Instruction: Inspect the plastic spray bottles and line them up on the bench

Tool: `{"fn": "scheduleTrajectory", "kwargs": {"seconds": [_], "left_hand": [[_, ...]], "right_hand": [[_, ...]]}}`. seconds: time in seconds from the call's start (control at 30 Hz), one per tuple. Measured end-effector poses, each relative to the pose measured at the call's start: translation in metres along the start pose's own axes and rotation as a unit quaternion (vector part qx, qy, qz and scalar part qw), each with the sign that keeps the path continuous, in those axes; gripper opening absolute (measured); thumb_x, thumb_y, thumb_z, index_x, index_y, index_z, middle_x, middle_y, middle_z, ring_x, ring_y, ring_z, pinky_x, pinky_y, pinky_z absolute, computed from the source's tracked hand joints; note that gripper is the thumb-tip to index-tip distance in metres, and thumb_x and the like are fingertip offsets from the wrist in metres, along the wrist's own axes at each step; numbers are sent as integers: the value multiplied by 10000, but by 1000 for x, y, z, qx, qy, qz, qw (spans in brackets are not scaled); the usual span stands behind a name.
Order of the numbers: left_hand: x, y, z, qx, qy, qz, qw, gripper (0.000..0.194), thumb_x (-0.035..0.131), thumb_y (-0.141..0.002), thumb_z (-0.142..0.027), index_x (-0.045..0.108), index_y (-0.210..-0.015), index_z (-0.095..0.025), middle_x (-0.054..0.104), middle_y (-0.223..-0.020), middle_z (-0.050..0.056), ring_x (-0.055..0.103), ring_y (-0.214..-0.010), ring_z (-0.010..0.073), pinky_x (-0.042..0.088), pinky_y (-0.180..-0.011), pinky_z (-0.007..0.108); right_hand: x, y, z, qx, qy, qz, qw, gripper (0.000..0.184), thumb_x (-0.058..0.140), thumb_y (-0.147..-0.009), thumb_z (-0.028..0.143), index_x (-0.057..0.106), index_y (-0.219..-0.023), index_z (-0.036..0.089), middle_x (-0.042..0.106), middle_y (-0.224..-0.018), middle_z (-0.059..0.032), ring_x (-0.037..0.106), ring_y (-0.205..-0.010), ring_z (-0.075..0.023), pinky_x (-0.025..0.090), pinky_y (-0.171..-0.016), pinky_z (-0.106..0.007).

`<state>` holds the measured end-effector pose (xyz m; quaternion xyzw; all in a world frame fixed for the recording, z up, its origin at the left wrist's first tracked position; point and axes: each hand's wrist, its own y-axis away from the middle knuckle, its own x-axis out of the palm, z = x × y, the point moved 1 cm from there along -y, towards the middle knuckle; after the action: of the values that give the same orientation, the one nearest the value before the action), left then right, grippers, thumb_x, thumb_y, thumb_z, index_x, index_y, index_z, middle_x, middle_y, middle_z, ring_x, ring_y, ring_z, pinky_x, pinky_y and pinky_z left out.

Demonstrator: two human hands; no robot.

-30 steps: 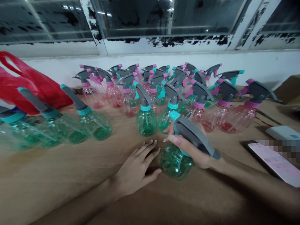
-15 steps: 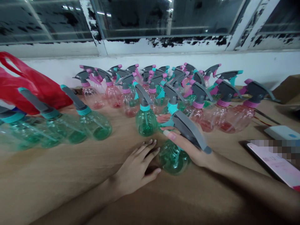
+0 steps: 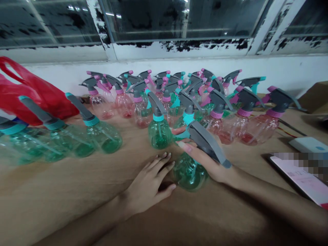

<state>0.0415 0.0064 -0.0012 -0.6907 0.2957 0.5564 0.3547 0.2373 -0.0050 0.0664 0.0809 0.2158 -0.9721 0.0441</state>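
- Holding a green spray bottle (image 3: 190,172) in the right hand (image 3: 206,160), gripped around the neck just under the grey trigger head (image 3: 206,143), with the whole thing tilted over. Bottom of the bottle sits right at the wooden bench (image 3: 64,184), though I can't tell if it's actually touching.
- Right-hand fingers (image 3: 186,146) are curled around the neck and fairly close together, with long pale nails showing. One fingertip pokes out past the teal collar.
- Left hand (image 3: 147,184) is lying palm down on the bench just beside the bottle, not touching it, with its fingers (image 3: 164,162) loosely spread.
- Upright green bottle (image 3: 159,134) stands just beyond the hands, and more green bottles (image 3: 104,137) lie on their sides to the left.
- Pink-tinted bottles (image 3: 244,131) with grey triggers and pink collars are packed in a crowd against the wall.
- All of them are thin, glossy, see-through plastic with round bellies and ribbed-looking triggers, so they look light and easy to tip.
- Around the edges: a red plastic bag (image 3: 38,92), a phone (image 3: 299,181) with its screen partly pixelated, a white box (image 3: 309,145), and a window frame (image 3: 179,48) with flaking paint.
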Motion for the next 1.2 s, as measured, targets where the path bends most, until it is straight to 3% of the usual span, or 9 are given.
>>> {"fn": "scheduleTrajectory", "kwargs": {"seconds": [0.43,0.77,1.2], "left_hand": [[-1,1,-1,0,-3,-5,1000,520,492,-918,-446,433,-1340,-149,433,-1404,128,372,-1301,280,323,-1050,448],[0,0,0,3,6,-6,1000,540,524,-908,-422,448,-1328,-91,441,-1390,160,358,-1306,299,314,-1056,463],[-1,1,0,0,-5,5,1000,527,493,-920,-441,442,-1332,-115,425,-1405,145,341,-1317,288,304,-1061,455]], "right_hand": [[0,-2,6,2,24,0,1000,278,640,-794,372,579,-1009,206,665,-768,-17,658,-706,-179,522,-614,-312],[-1,0,4,7,19,9,1000,274,635,-807,367,570,-1015,203,665,-793,-12,661,-722,-162,517,-634,-287],[0,-1,6,4,34,0,999,275,621,-808,393,578,-989,191,642,-711,-3,649,-668,-168,497,-579,-286]]}}
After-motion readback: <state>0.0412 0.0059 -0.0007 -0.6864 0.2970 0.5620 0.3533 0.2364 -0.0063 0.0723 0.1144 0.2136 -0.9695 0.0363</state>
